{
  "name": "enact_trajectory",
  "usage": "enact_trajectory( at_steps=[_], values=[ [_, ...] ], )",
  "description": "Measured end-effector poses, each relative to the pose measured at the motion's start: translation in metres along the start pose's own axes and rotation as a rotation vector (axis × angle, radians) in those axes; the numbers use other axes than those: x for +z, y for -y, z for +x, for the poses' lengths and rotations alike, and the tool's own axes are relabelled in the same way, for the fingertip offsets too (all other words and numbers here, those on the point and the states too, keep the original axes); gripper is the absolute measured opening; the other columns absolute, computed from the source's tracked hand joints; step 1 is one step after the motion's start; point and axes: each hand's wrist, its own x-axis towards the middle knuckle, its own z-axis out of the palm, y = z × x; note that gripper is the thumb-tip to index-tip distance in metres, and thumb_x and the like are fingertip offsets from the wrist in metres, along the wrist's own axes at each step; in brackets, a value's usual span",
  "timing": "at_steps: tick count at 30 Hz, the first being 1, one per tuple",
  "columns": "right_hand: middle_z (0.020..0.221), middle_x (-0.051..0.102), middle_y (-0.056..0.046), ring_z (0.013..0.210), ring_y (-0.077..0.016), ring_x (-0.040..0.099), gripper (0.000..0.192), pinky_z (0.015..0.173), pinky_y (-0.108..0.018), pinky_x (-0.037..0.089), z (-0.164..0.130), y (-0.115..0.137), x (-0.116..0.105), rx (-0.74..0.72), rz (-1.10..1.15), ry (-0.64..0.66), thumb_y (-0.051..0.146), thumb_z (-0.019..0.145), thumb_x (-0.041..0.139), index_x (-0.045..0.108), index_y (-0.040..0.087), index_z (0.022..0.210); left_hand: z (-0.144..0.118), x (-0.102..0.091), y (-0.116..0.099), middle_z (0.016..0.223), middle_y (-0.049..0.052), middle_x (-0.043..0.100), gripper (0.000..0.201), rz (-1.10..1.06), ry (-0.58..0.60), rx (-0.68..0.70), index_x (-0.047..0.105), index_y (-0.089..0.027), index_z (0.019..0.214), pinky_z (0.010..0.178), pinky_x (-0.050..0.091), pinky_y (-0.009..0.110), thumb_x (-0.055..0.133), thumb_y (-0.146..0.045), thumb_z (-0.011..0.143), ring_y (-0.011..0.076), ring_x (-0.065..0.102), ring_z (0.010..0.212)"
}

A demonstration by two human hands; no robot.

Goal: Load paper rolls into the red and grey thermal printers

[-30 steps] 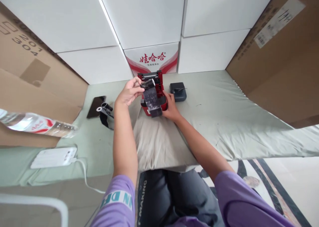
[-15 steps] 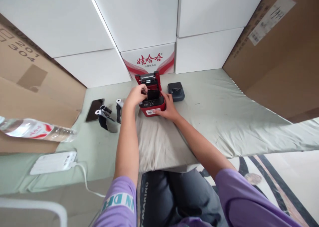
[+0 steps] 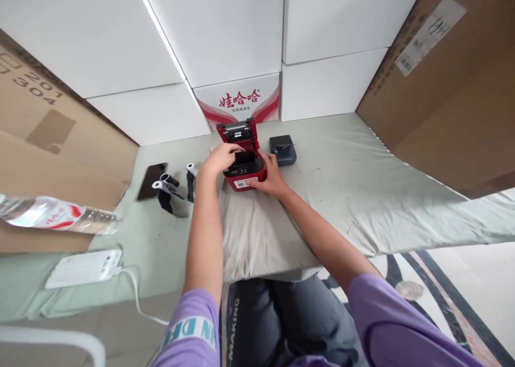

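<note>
The red printer (image 3: 244,166) sits lid-open beside the grey device (image 3: 282,150). The left hand (image 3: 219,159) rests fingers curled on its open bay; the right hand (image 3: 269,175) clasps its front corner.

One head-worn camera looked forward and steeply down from above the person's lap, along both forearms to the red printer (image 3: 243,163) at arm's reach. Stacked white boxes (image 3: 225,29) closed the far edge.
</note>
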Motion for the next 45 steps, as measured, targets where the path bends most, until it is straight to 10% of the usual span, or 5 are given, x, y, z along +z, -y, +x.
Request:
enact_trajectory(
  at_steps=[12, 21, 28, 34, 45],
  values=[
    [0.14, 0.039, -0.018, 0.141, -0.0356, 0.043, 0.119, 0.124, -0.057, 0.034, -0.001, -0.001, 0.002, -0.024, 0.027, -0.024, 0.071, 0.064, 0.083, 0.032, 0.022, 0.16, -0.045, -0.042, -0.037, 0.075, 0.003, 0.076, 0.032, -0.016, 0.19, -0.003, 0.083, -0.02, 0.078, 0.069, 0.052, 0.031, 0.079, -0.051, 0.073, 0.0238, 0.069, 0.075],
    [0.14, 0.04, -0.017, 0.14, -0.0349, 0.043, 0.116, 0.124, -0.057, 0.034, -0.001, 0.002, -0.001, -0.017, 0.025, -0.018, 0.068, 0.065, 0.084, 0.033, 0.023, 0.159, -0.015, -0.024, -0.015, 0.15, 0.007, 0.061, 0.051, 0.113, -0.462, 0.178, 0.07, -0.026, 0.135, 0.122, 0.033, 0.043, 0.041, -0.052, 0.102, 0.0271, 0.048, 0.144],
    [0.142, 0.041, -0.017, 0.141, -0.0359, 0.043, 0.119, 0.123, -0.059, 0.035, -0.001, 0.001, 0.0, -0.002, 0.013, -0.01, 0.069, 0.065, 0.084, 0.03, 0.024, 0.161, -0.006, -0.007, -0.024, 0.149, 0.008, 0.061, 0.05, 0.243, -0.424, 0.11, 0.062, -0.029, 0.145, 0.12, 0.03, 0.051, 0.036, -0.039, 0.103, 0.0297, 0.047, 0.142],
    [0.144, 0.043, -0.021, 0.135, -0.0365, 0.048, 0.13, 0.118, -0.06, 0.041, -0.001, -0.004, 0.003, -0.024, 0.057, -0.076, 0.074, 0.066, 0.081, 0.016, 0.02, 0.165, -0.022, -0.02, -0.04, 0.11, 0.006, 0.079, 0.042, 0.283, -0.273, 0.053, 0.081, -0.025, 0.099, 0.106, 0.041, 0.043, 0.042, -0.041, 0.1, 0.0285, 0.064, 0.113],
    [0.164, 0.041, -0.016, 0.15, -0.0334, 0.042, 0.08, 0.121, -0.057, 0.033, 0.001, 0.014, -0.01, -0.208, -0.052, -0.09, 0.067, 0.089, 0.061, 0.041, 0.025, 0.154, -0.038, -0.026, -0.067, 0.106, 0.017, 0.079, 0.082, 0.442, -0.049, -0.176, 0.082, -0.019, 0.101, 0.09, 0.05, 0.04, 0.02, -0.072, 0.098, 0.0363, 0.071, 0.107]
  ],
)
